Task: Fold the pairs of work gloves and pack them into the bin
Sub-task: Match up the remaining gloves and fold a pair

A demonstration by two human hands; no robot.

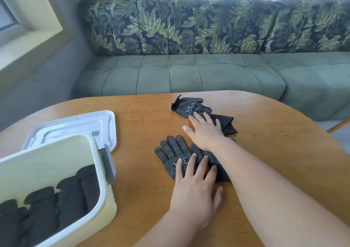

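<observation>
A black work glove with white grip dots (171,153) lies palm-up in the middle of the wooden table (132,125). My left hand (196,187) presses flat on its cuff end with straight fingers. Farther back lies a second dotted black glove (191,105) with a plain black cloth part (226,122) beside it. My right hand (205,131) reaches across with fingers spread and touches that far glove's edge. A cream bin (98,172) at the near left holds several rolled black glove bundles (72,197).
The bin's white lid (75,127) lies flat on the table behind the bin. A green sofa (189,74) with leaf-print back cushions runs along the table's far side. A chair edge (339,126) shows at the right.
</observation>
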